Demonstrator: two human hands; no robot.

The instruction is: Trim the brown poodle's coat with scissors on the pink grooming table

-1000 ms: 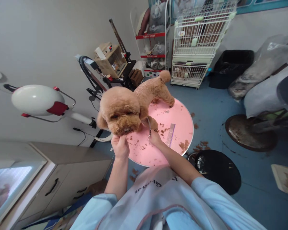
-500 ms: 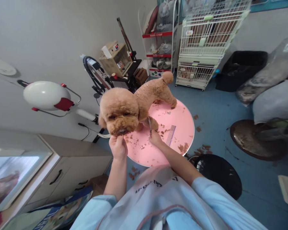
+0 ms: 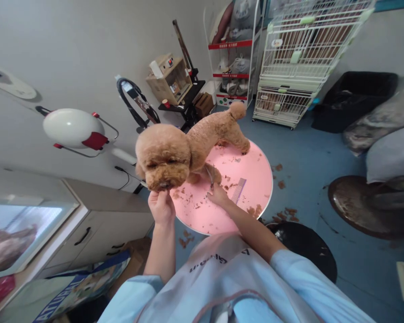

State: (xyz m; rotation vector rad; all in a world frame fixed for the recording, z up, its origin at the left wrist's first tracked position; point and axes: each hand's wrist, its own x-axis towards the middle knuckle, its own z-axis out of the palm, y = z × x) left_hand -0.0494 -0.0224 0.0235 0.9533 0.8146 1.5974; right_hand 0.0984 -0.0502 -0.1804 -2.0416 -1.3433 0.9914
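Note:
A curly apricot dog point(image 3: 202, 134) stands on a round pink table point(image 3: 202, 220), its head turned toward me. My left hand point(image 3: 162, 207) is closed under its muzzle, the fingers gripping the chin. In my right hand point(image 3: 218, 194) is a pair of scissors point(image 3: 209, 176), pointing up beside the dog's chest and front leg. Whether the blades are apart is hard to see. A purple-backed comb point(image 3: 239, 190) lies on the table right of that hand, among loose hair clippings point(image 3: 255, 211).
A white dryer head point(image 3: 73, 128) on an arm reaches in from the left. White wire cages point(image 3: 289, 76) and a shelf rack point(image 3: 230, 75) stand behind. A black round stool point(image 3: 305, 246) is close on my right, and a cabinet point(image 3: 97, 233) on my left.
The dog's head and my left hand have shifted slightly left. The scissors have tilted a little, staying near the front leg. The camera view has turned slightly.

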